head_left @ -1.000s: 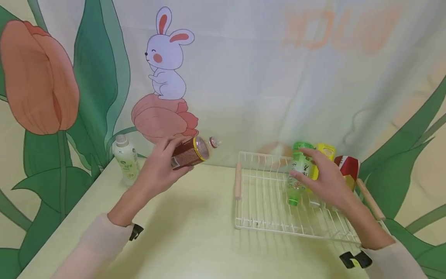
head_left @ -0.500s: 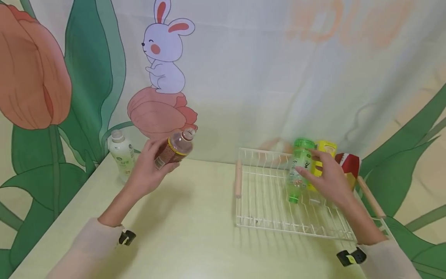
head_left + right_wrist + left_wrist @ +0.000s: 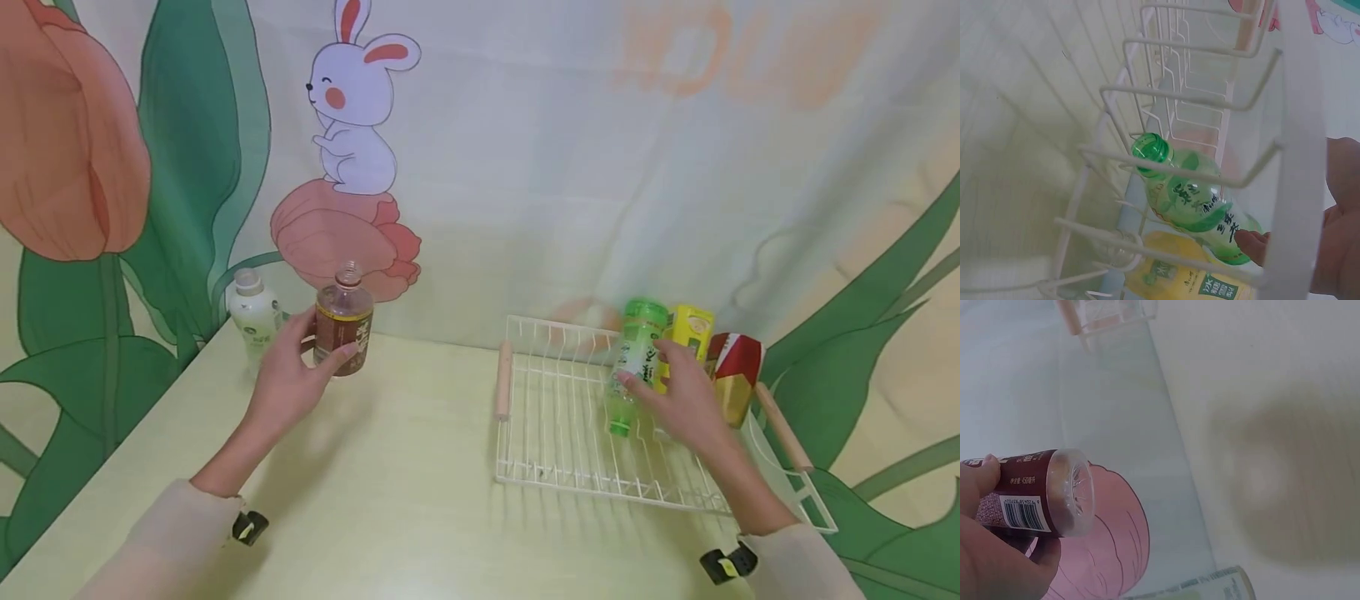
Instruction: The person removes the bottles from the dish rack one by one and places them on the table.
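In the head view my left hand point(image 3: 296, 362) grips a dark red drink bottle point(image 3: 343, 325) round its label, above the table. Its clear neck is uncapped and points up. The left wrist view shows the same bottle's clear base and barcode. My right hand point(image 3: 686, 400) is at a green plastic bottle point(image 3: 637, 358) in a white wire rack point(image 3: 555, 433), thumb and fingers loosely spread against it. That bottle leans with its green neck down toward me. A fingertip touches it near its base in the right wrist view, where rack wires hide part of the hand.
Beside the green bottle, the rack holds a yellow bottle point(image 3: 688, 329) and a red-and-gold package point(image 3: 737, 379). Wooden handles point(image 3: 503, 382) stand at both rack ends. A pale green-white bottle point(image 3: 255, 312) stands at the table's back left. A printed curtain point(image 3: 480, 208) hangs behind.
My left hand has moved left and turned the dark red bottle from tilted, base toward me, to upright. My right hand has stayed by the green bottle. The head view has shifted slightly.
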Available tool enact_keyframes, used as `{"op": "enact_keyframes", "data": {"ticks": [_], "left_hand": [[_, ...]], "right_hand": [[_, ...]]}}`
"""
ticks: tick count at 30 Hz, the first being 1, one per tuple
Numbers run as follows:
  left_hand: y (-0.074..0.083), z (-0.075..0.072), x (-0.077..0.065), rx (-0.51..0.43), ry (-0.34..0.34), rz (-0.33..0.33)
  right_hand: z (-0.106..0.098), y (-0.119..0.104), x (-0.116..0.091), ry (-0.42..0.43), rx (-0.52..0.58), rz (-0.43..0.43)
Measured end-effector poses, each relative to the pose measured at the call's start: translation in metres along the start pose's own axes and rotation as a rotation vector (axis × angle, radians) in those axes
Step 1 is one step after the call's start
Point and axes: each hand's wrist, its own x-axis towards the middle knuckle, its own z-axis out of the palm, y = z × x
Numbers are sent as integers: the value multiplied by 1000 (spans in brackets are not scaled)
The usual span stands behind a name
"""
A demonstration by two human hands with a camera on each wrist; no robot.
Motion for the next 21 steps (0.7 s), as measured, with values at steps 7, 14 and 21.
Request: {"op": "enact_keyframes", "data": {"ticks": [7, 14, 21], "left_hand": [[-13, -9, 0, -6, 26, -67], [-23, -7, 2, 17, 46, -88], [-36, -2, 3, 60, 59, -117]], "right_hand": [[12, -1, 2, -2, -14, 23], [11, 2, 3, -17, 3, 54], [11, 5, 4, -21, 13, 49]]}}
